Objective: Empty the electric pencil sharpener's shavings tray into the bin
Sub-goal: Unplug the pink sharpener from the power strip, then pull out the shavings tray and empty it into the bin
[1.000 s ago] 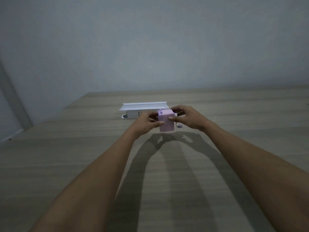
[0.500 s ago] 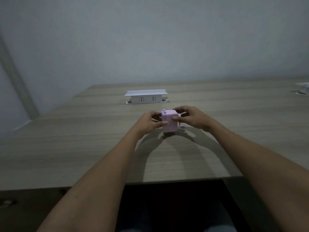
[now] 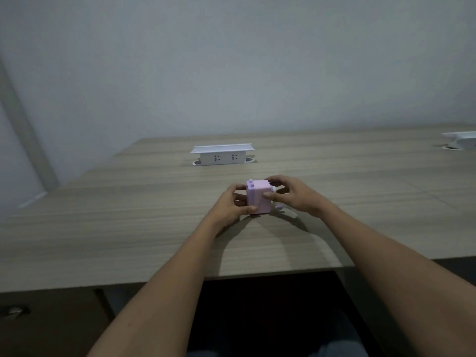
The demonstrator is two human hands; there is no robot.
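Head view: pale lilac boxy pencil sharpener (image 3: 258, 197) stands mid-bench, nearer the front edge, small studs on top. Left hand (image 3: 231, 206) and right hand (image 3: 292, 195) pinch its sides. White socket box (image 3: 222, 155) sits behind on the wooden bench (image 3: 103, 228).

hands: 2 | pencil sharpener (image 3: 258, 197): 1 | socket boxes (image 3: 222, 156): 2 | table (image 3: 103, 228): 1

The left hand's (image 3: 230, 206) fingers (image 3: 238, 188) wrap behind the pink sharpener (image 3: 258, 197), hiding its far-left side. The right hand (image 3: 293, 195) covers most of the crank side; only a small knob (image 3: 280, 207) peeks out below its thumb (image 3: 270, 195). Whether the sharpener's base touches the table (image 3: 128, 215) cannot be told. A second white socket box (image 3: 461, 140), far right of the fingers, is cut off by the frame edge.
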